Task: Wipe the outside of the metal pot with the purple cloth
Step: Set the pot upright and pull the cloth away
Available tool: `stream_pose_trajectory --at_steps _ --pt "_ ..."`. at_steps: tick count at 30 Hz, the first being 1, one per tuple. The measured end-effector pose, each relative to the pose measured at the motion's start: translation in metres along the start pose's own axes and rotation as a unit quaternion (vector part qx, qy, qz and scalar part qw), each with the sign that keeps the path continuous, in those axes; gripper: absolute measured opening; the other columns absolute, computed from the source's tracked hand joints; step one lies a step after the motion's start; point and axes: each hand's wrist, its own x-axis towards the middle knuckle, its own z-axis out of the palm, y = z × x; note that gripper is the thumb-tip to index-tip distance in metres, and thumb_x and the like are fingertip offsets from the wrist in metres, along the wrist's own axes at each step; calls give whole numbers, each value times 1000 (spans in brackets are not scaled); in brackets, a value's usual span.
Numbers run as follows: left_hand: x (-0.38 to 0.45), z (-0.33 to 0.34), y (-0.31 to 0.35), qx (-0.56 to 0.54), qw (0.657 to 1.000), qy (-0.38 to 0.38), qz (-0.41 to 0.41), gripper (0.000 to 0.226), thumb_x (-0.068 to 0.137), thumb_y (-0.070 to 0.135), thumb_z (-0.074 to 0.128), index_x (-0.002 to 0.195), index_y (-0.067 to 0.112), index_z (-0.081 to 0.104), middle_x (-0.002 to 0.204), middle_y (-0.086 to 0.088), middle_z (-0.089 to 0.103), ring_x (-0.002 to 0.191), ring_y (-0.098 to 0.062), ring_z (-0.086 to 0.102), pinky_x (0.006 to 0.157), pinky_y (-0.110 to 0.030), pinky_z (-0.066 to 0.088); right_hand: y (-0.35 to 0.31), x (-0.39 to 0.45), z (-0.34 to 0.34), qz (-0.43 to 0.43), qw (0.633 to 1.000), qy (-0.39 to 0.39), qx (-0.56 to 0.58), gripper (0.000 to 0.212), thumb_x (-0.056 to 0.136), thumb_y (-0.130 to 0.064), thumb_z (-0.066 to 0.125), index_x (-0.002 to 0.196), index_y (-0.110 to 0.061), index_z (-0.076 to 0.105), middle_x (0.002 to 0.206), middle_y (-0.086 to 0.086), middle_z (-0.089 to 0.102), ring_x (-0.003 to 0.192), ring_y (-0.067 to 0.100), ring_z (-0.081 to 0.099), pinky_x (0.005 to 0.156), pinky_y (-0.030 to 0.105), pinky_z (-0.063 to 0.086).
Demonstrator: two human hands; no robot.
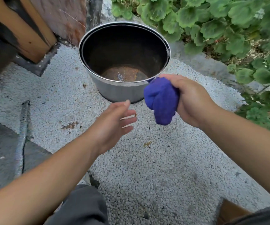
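Centre-top of the frame, the metal pot is sitting upright on pale pebbled ground, open mouth facing up, w/ rusty brown residue showing at the bottom inside. Its outer wall is dull grey steel, smooth and cylindrical, w/ a thin rolled rim.

Right of centre, the right hand is gripping the purple cloth, fingers clenched round it so it's bunching into a soft lump that's hanging down below the fist. Cloth's top edge is sitting right by the pot's rim at the lower-right side; can't tell if it's actually touching the wall yet. Left hand, lower-centre, is hovering w/ fingers released and spread, holding nothing, reaching twd the pot but apart from it.

Progress, as a judgement: wiping is looking barely begun or abt to begin. No clear cleaned streak on the visible wall, so most of the outside prob. left to do, incl. the far side hidden from view.

Cloth looks like a soft, fuzzy knit. Ground is rough, gritty. Round-leafed green plants are filling the upper right; a wooden post is standing upper left.
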Motion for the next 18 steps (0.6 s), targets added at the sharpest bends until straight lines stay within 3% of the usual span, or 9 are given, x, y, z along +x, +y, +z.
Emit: stream_pose_trajectory --at_steps 4,7,9,12,14,16,18 --pt "-7 33 11 -18 985 -167 27 55 90 47 52 138 21 50 136 -3 62 114 -25 65 89 -41 54 -10 -32 5 -108 982 -77 -137 48 71 -8 60 115 -28 64 120 7 62 91 21 61 78 44 48" --pt "-8 38 17 -41 983 -179 12 61 91 46 52 145 18 46 139 -7 60 113 -28 64 89 -46 56 -19 -44 6 -162 956 -84 -231 79 65 -13 71 129 -48 41 140 1 41 115 21 59 95 44 51" --pt "-8 34 17 -31 984 -173 7 54 90 38 57 139 17 53 130 -7 65 107 -27 65 91 -47 54 -23 -47 2 -131 974 -103 -153 91 64 -6 74 133 -49 34 144 3 37 111 21 64 87 42 56" --pt "-10 30 18 -50 980 -192 6 43 90 26 58 131 13 60 124 -12 67 107 -27 66 90 -43 56 -22 -51 -13 -52 994 -97 -27 80 66 3 71 133 -31 43 123 10 60 96 19 70 79 31 55" --pt "-10 31 22 -83 977 -197 20 44 89 21 56 129 4 59 123 -18 66 112 -30 64 95 -42 54 -22 -51 -21 -14 997 -69 -28 66 73 7 69 131 -19 50 98 4 71 76 15 68 71 27 51" --pt "-10 31 29 -99 976 -186 50 46 85 13 56 129 0 53 118 -21 62 113 -34 58 104 -49 45 -22 -49 -26 0 999 -28 -44 48 83 9 63 123 -17 57 79 -2 69 61 11 56 64 27 42" --pt "-10 33 36 -92 975 -185 84 58 79 3 59 134 1 45 118 -20 52 114 -36 50 108 -56 36 -21 -53 -28 30 998 -19 -59 36 87 -7 66 118 -25 61 84 -8 68 73 11 62 72 31 42"
